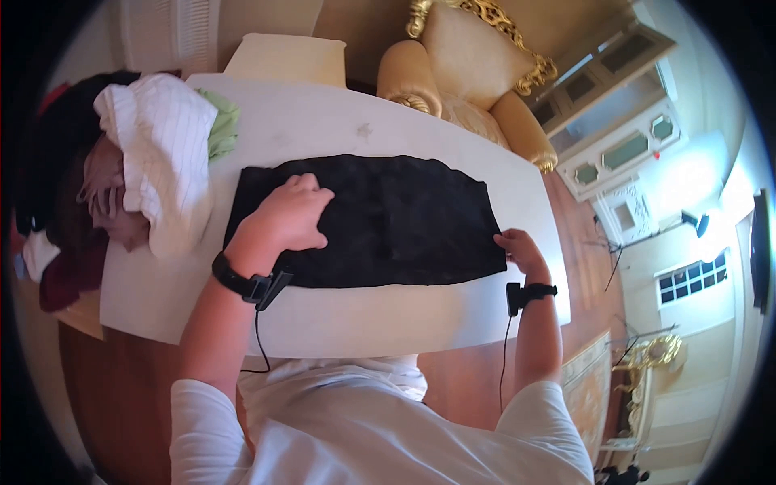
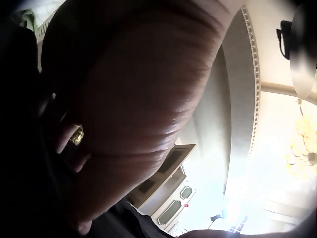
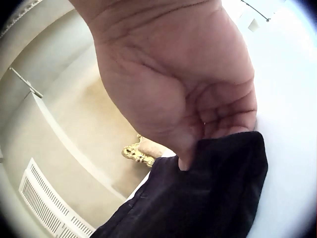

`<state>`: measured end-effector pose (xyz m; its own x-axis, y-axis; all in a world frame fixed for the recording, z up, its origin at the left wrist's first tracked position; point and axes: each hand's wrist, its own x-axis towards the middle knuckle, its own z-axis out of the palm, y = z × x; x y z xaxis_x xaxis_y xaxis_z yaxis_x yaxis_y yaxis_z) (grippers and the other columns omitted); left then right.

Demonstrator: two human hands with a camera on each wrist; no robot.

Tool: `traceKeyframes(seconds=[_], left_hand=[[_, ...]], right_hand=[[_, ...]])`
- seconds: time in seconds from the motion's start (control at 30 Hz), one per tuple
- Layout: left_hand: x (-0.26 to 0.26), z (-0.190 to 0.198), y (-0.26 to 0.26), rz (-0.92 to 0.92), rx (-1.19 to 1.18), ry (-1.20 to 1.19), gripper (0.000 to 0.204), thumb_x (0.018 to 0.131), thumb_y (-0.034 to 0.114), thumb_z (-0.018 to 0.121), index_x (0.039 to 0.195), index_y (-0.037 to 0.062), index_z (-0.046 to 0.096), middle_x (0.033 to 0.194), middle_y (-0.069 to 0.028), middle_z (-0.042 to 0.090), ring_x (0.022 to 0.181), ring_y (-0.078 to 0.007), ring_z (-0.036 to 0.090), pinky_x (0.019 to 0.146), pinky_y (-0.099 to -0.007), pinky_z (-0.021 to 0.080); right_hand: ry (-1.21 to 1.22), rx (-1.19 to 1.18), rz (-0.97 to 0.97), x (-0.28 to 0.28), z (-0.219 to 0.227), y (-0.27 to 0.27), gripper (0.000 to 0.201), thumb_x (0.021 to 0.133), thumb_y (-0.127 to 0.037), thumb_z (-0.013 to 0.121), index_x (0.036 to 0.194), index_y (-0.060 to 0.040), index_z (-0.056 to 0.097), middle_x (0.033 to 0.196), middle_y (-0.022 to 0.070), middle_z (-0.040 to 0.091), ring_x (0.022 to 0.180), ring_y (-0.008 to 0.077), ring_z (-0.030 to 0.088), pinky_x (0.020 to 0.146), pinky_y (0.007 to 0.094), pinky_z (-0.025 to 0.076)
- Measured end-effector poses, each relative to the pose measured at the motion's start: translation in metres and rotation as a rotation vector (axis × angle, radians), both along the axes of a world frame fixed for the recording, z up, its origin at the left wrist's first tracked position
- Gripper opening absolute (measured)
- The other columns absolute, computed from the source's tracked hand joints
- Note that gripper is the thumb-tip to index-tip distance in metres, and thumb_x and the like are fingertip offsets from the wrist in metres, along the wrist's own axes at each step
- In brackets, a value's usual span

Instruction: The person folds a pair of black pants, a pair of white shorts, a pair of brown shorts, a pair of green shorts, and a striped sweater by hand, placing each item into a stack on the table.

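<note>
A black garment (image 1: pixel 428 218), spread flat in a broad rectangle, lies on the white table; its exact kind does not show. My left hand (image 1: pixel 293 214) rests on its left part, thumb and fingers spread apart. From close up in the left wrist view, the left hand (image 2: pixel 143 99) has its fingertips down at the dark cloth. At the garment's right edge, my right hand (image 1: pixel 524 249) pinches the fabric. The right wrist view shows the right thumb (image 3: pixel 184 161) over the near side of the black cloth (image 3: pixel 218 183), the other fingers behind it.
A white striped garment (image 1: pixel 166 145) lies heaped at the table's left end, beside a green cloth (image 1: pixel 222 125) and dark and maroon clothes (image 1: pixel 69 275). Behind the white table (image 1: pixel 323 117) stand a gold armchair (image 1: pixel 469 65) and a cream chair (image 1: pixel 283 61). Cables hang from both wrist straps.
</note>
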<state>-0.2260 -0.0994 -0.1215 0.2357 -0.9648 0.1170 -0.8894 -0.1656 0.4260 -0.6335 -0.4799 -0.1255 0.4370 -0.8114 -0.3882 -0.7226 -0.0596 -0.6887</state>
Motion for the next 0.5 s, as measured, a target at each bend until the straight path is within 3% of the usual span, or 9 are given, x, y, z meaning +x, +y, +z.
traceKeyframes(seconds=[0.07, 0.13, 0.17, 0.23, 0.37, 0.4, 0.5], left_hand=[[-0.001, -0.007, -0.009, -0.006, -0.097, -0.006, 0.065, 0.073, 0.024, 0.088, 0.131, 0.0034, 0.066, 0.123, -0.0165, 0.063, 0.124, -0.0355, 0.058, 0.105, -0.0441, 0.050], [-0.002, 0.007, -0.011, 0.232, -0.149, -0.052, 0.054, 0.081, 0.024, 0.085, 0.125, 0.0010, 0.064, 0.120, -0.0182, 0.063, 0.121, -0.0375, 0.060, 0.100, -0.0452, 0.054], [0.001, 0.011, -0.013, 0.372, -0.182, -0.070, 0.052, 0.082, 0.024, 0.084, 0.123, 0.0005, 0.063, 0.120, -0.0188, 0.063, 0.120, -0.0381, 0.060, 0.098, -0.0452, 0.055], [0.014, 0.012, -0.009, 0.551, -0.221, -0.096, 0.044, 0.089, 0.028, 0.080, 0.117, -0.0002, 0.062, 0.119, -0.0212, 0.063, 0.114, -0.0407, 0.064, 0.092, -0.0461, 0.057], [0.031, -0.001, -0.007, 0.619, -0.121, 0.084, 0.049, 0.096, 0.040, 0.073, 0.119, -0.0018, 0.063, 0.118, -0.0240, 0.066, 0.109, -0.0416, 0.067, 0.094, -0.0483, 0.056], [0.035, -0.007, -0.009, 0.609, -0.126, 0.124, 0.052, 0.097, 0.044, 0.071, 0.118, -0.0021, 0.063, 0.118, -0.0248, 0.067, 0.109, -0.0413, 0.067, 0.094, -0.0484, 0.055], [0.046, -0.006, -0.010, 0.536, -0.124, 0.296, 0.060, 0.099, 0.051, 0.064, 0.120, -0.0045, 0.064, 0.118, -0.0267, 0.070, 0.110, -0.0402, 0.068, 0.096, -0.0483, 0.054]], right_hand=[[-0.127, 0.049, -0.067, -0.003, -0.002, -0.007, 0.019, 0.099, -0.023, 0.076, 0.101, -0.0059, 0.070, 0.078, -0.0023, 0.061, 0.065, 0.0099, 0.055, 0.061, 0.0279, 0.044], [-0.116, 0.104, -0.085, -0.006, 0.009, -0.016, 0.022, 0.102, -0.022, 0.072, 0.108, -0.0019, 0.067, 0.087, 0.0022, 0.065, 0.072, 0.0144, 0.062, 0.066, 0.0315, 0.052], [-0.218, 0.185, -0.115, -0.006, 0.010, -0.016, 0.020, 0.104, -0.021, 0.069, 0.109, -0.0020, 0.066, 0.097, 0.0053, 0.068, 0.089, 0.0195, 0.068, 0.076, 0.0373, 0.058], [-0.246, 0.233, -0.132, -0.007, 0.023, -0.016, 0.021, 0.104, -0.018, 0.067, 0.112, 0.0012, 0.065, 0.102, 0.0098, 0.069, 0.094, 0.0241, 0.069, 0.081, 0.0402, 0.060], [-0.384, 0.172, -0.083, -0.019, 0.045, -0.054, 0.019, 0.100, -0.017, 0.070, 0.109, -0.0008, 0.068, 0.100, 0.0091, 0.069, 0.094, 0.0233, 0.069, 0.083, 0.0386, 0.059], [-0.450, 0.132, -0.110, -0.009, 0.056, -0.054, 0.020, 0.097, -0.018, 0.068, 0.110, -0.0031, 0.068, 0.101, 0.0077, 0.071, 0.095, 0.0212, 0.069, 0.087, 0.0352, 0.058], [-0.583, 0.035, -0.054, 0.047, 0.114, -0.019, 0.019, 0.096, -0.019, 0.071, 0.107, -0.0038, 0.069, 0.100, 0.0066, 0.071, 0.092, 0.0194, 0.069, 0.084, 0.0339, 0.057]])
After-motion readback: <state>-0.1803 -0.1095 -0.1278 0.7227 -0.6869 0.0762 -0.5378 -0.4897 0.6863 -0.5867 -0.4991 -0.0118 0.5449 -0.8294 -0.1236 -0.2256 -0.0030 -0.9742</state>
